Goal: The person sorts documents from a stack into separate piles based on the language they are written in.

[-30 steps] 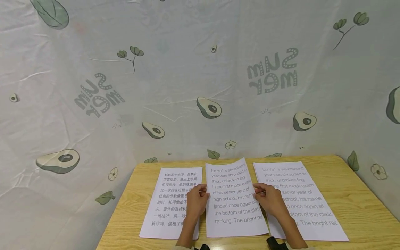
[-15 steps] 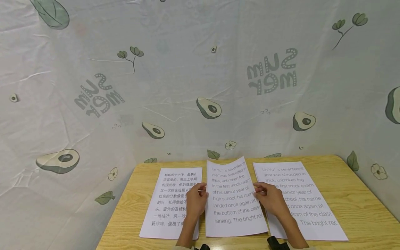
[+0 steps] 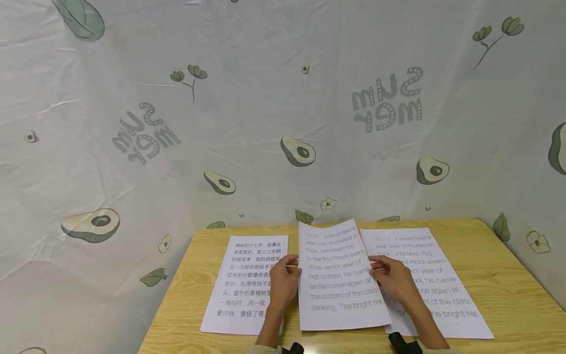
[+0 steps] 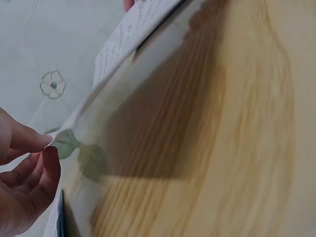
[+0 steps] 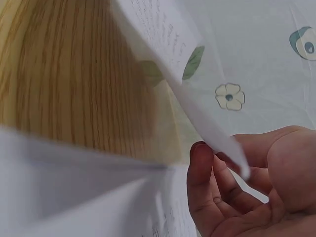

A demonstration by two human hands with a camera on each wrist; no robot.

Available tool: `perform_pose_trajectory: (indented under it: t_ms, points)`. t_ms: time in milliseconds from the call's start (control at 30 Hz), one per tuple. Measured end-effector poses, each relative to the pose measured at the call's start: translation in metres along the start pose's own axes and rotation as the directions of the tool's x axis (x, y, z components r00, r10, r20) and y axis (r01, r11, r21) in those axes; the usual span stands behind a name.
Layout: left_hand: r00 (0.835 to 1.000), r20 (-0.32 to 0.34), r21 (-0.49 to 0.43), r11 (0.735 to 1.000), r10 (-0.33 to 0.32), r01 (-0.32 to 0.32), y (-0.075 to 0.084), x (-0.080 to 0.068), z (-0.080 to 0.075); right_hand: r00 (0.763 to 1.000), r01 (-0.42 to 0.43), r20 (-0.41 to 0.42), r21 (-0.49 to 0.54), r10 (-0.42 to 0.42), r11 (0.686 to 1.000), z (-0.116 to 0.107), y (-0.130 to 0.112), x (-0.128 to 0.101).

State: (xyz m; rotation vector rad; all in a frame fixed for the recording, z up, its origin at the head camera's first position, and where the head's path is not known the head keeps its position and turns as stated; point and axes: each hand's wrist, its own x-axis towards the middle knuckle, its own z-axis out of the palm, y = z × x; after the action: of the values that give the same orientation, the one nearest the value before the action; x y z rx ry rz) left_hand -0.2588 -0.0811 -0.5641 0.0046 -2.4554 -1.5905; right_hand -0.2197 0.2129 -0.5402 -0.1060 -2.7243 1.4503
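A white sheet of paper (image 3: 340,285) printed with English text is held up between both hands, its upper edge bowed and tilted. My left hand (image 3: 284,281) pinches its left edge; in the left wrist view the thumb and fingertips of that hand (image 4: 24,173) meet on the thin edge. On the other side, my right hand (image 3: 395,279) grips the right edge, with the paper passing between thumb and fingers in the right wrist view. Table surface shows beneath the raised sheet. Whether more than one sheet is held, I cannot tell.
To the left lies a stack of paper (image 3: 239,285) with Chinese text. A second stack (image 3: 446,295) with English text lies on the right, partly covered by the right hand and held sheet. All are over a wooden table (image 3: 508,275), backed by an avocado-print cloth (image 3: 247,113).
Both hands and the held sheet have shifted slightly right and up, so it overlaps the right stack more. The head view has also shifted a little.
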Motion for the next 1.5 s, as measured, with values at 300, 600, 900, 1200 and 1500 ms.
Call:
perform_pose_trajectory:
  t_ms: [300,600,900,1200,1500]
  points:
    - [0.999,0.045,-0.068,0.998,0.001,0.002,0.017,-0.005,0.020,1.000,-0.020,-0.008,-0.049,0.019,0.999,-0.025,0.015,-0.002]
    - [0.998,0.064,-0.178,0.984,-0.011,0.022,0.033,-0.013,0.052,1.000,-0.005,-0.030,-0.112,0.001,0.994,-0.053,0.036,-0.005]
    - [0.998,0.064,-0.257,0.967,0.013,0.004,0.045,-0.022,0.084,0.997,-0.053,-0.062,-0.158,0.043,0.986,-0.079,0.053,-0.008]
    - [0.999,0.042,-0.297,0.955,0.012,0.001,0.057,-0.027,0.107,0.993,-0.088,-0.090,-0.186,0.072,0.979,-0.097,0.066,-0.010]
    - [0.999,0.032,-0.306,0.952,0.020,-0.009,0.066,-0.028,0.131,0.989,-0.105,-0.123,-0.200,0.081,0.974,-0.118,0.079,-0.013]
